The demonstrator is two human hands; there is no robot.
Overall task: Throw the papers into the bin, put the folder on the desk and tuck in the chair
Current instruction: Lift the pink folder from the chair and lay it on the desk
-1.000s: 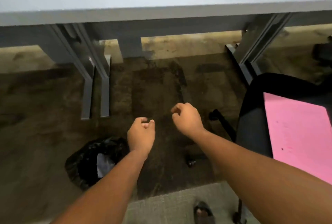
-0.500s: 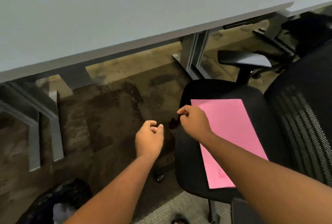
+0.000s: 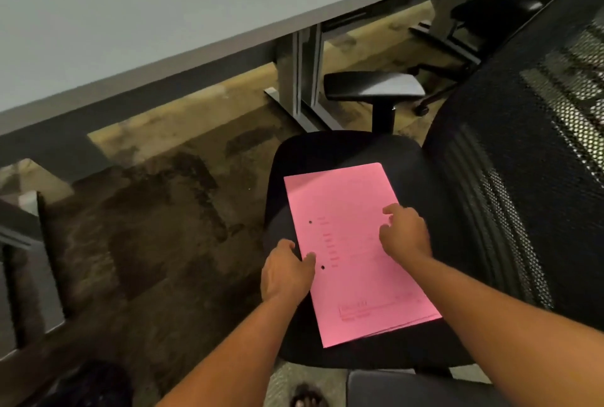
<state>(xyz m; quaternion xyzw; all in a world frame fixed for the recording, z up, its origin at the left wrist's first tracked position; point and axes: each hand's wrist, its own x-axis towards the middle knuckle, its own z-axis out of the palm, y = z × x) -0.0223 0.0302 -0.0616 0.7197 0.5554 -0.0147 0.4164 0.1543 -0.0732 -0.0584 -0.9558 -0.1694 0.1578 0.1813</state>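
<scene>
- The bin (image 3: 88, 385) shows only as a dark shape at the lower left corner, on the carpet (image 3: 157, 236); its contents are too dark to read.
- The tabletop (image 3: 147, 14) runs across the upper left, bare in the part that shows, with its metal leg (image 3: 302, 73) just behind the chair.
- The left hand (image 3: 286, 274) is at the folder's left edge, thumb on top of the pink cover and fingers curled at or under the edge — a pinch forming, though whether it has closed on the sheet I cannot tell.
- The pink folder (image 3: 353, 243) lies flat on the seat of the black chair (image 3: 343, 151), its long side running away from the person, two punch holes near the left edge.
- It looks light, thin and floppy — card with a few sheets inside, judging by the layered lower edge. Held by one corner it would likely sag and spill; the left edge looks like the safest hold, supported by the other hand.
- The right hand (image 3: 405, 235) rests on the folder's right half, fingers loosely bent and pressing down, holding nothing.
</scene>
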